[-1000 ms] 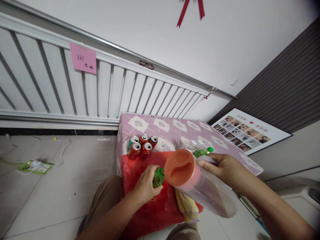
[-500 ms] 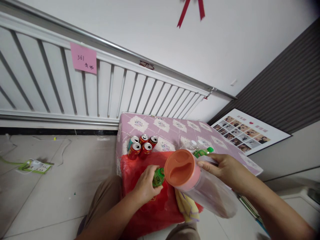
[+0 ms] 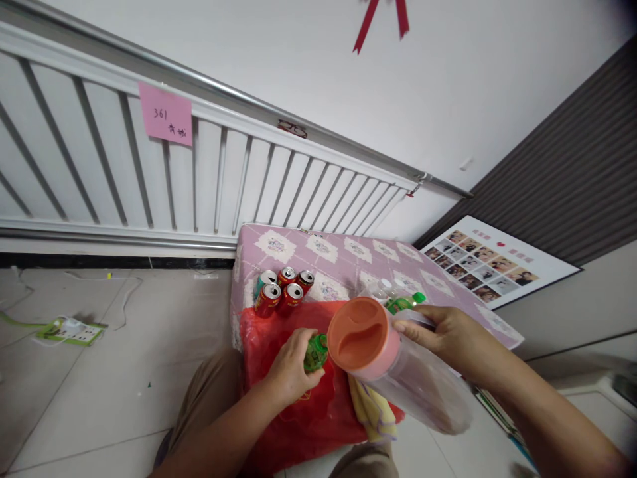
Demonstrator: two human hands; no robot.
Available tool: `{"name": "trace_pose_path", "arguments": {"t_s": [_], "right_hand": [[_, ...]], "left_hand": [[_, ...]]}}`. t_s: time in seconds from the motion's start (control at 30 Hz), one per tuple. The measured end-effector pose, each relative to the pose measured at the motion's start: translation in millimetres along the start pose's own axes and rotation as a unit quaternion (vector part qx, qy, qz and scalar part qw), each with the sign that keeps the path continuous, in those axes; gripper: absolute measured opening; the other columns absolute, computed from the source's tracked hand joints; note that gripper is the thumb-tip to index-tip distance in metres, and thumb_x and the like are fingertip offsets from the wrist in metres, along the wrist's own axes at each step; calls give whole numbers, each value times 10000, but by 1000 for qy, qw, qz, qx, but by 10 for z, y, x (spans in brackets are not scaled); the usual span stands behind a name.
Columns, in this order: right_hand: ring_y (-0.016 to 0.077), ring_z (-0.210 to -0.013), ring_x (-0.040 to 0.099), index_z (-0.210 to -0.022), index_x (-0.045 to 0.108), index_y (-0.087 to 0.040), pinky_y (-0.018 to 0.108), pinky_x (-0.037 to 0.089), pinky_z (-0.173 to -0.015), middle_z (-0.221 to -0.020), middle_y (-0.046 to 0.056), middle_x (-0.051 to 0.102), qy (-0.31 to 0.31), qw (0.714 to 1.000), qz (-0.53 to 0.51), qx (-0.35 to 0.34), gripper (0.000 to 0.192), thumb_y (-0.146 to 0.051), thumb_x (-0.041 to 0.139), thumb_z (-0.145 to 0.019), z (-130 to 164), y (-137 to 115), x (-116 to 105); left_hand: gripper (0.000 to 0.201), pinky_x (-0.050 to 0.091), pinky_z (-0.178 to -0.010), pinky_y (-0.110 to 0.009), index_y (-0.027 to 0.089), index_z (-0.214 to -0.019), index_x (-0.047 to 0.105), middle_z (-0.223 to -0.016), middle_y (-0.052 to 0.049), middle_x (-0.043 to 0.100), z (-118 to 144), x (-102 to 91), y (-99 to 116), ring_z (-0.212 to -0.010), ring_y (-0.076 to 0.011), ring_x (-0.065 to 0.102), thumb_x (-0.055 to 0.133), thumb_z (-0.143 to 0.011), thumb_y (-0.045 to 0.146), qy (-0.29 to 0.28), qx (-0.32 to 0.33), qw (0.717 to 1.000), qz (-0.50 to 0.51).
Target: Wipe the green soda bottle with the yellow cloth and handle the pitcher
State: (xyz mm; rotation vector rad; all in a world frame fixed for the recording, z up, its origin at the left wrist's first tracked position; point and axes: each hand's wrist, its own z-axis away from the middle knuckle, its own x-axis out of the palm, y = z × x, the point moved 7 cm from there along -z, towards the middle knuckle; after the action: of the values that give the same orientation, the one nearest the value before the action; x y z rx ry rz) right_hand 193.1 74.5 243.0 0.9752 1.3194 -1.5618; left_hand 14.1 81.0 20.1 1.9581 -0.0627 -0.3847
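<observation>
My left hand is closed around a green plastic bottle and holds it over the red cloth. With my right hand I grip the handle of a clear pitcher. Its orange lid tilts toward the bottle, and the lid's edge meets or nearly meets the bottle's mouth. Brownish contents show low in the pitcher. Whether liquid is flowing between them I cannot tell. A yellow cloth hangs below the pitcher, over the front of the red cloth.
Several drink cans stand on the patterned tablecloth at the left. Another green bottle lies behind the pitcher, beside clear bottles. A white radiator runs along the wall. A power strip lies on the floor.
Both hands, the bottle and the pitcher keep practically the same place and tilt. The view has barely shifted.
</observation>
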Motion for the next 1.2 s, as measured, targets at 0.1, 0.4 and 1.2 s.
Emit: {"name": "trace_pose_path", "arguments": {"t_s": [0.1,0.4,1.2], "right_hand": [[235,-698,640,-789,711,-205,317,489,-610,-739,24,724,-3,1000,-1,-1,458,-651,608,-766,-1,7,3],[239,-707,641,-808,723,-204,322,493,-623,-754,26,732,-6,1000,-7,-2,443,-632,618,-768,-1,12,5],[252,-749,657,-860,716,-201,331,485,-654,-811,32,751,-13,1000,13,-6,460,-637,586,-800,4,-6,-1]], "left_hand": [[698,446,-1031,-478,199,-1276,420,-1241,-112,536,-3,-3,5,-1179,-280,531,712,-652,86,-4,-6,1000,-3],[706,441,-1042,-473,223,-1279,433,-1255,-99,538,7,-5,-6,-1192,-276,531,716,-648,81,5,-4,1000,9],[692,440,-1038,-456,195,-1279,430,-1249,-113,534,7,-4,4,-1179,-275,530,709,-654,95,2,0,1000,-3]]}}
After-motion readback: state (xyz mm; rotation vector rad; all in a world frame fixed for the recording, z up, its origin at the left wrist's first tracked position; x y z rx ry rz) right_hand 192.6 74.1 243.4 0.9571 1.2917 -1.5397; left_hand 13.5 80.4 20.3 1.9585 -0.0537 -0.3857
